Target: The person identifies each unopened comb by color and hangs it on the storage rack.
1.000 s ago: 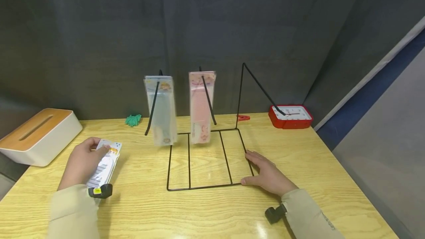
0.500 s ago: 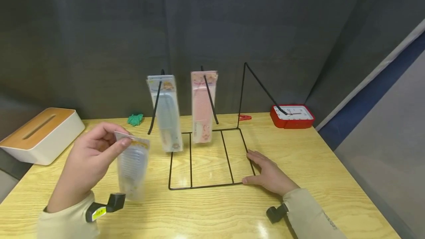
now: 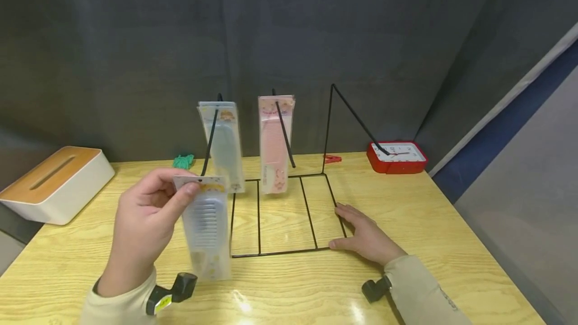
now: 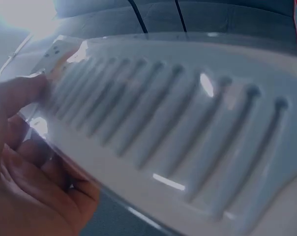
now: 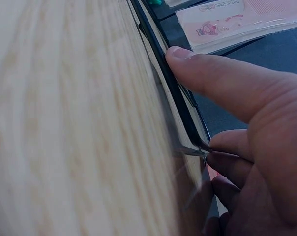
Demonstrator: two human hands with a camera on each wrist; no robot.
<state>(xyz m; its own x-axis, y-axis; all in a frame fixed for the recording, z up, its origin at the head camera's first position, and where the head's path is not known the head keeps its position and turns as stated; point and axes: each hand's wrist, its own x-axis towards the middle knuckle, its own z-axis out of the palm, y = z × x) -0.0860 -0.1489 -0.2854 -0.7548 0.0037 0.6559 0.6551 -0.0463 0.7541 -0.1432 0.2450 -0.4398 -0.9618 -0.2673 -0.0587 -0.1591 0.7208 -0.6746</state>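
My left hand (image 3: 144, 219) pinches the top of a blue packaged comb (image 3: 207, 229) between thumb and fingers, and the pack hangs down in front of the black wire rack (image 3: 289, 253). Its hole lies close below the tip of the rack's left hook (image 3: 208, 147). In the left wrist view the comb's wide teeth (image 4: 158, 108) show through the clear wrap. Blue packaged combs (image 3: 228, 157) hang on that hook, pink packaged combs (image 3: 273, 139) on the middle one. My right hand (image 3: 368, 238) rests on the rack's front right corner, thumb and fingers spread along its rods.
The rack's right hook (image 3: 358, 119) is bare and reaches towards a red clock (image 3: 397, 158). A red clip (image 3: 332, 159) and a green bundle (image 3: 182, 162) lie at the back. A white tissue box (image 3: 58, 184) with a wooden lid stands left.
My left hand has lifted the packaged comb from the left of the table and carried it right, to the left hook. The hanging blue packs swayed slightly. The right hand stayed on the rack.
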